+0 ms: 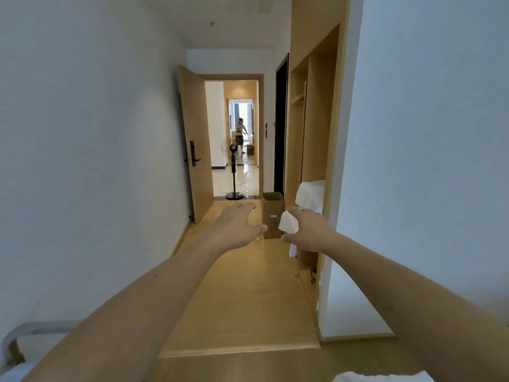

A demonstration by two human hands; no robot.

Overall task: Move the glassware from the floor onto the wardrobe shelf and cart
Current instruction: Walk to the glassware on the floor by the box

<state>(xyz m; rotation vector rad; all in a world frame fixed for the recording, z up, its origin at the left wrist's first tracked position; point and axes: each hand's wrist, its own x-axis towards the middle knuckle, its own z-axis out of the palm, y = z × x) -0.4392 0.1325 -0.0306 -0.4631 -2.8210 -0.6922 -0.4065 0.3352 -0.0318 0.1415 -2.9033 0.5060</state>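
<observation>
Both my arms reach forward down a corridor. My left hand (237,224) is open with the fingers spread and holds nothing. My right hand (308,230) grips a crumpled white cloth (288,222). A faint clear shape, possibly a glass (258,238), sits on the wooden floor just below my left thumb; it is too small to tell. The open wooden wardrobe (316,111) stands on the right, and a white covered bundle (311,193) lies on its low shelf, just beyond my right hand.
A tall cardboard box (272,210) stands on the floor by the wardrobe. An open wooden door (192,144) and a pedestal fan (234,172) mark the far doorway, with a person in a distant room. A grey curved bar (19,333) sits at bottom left.
</observation>
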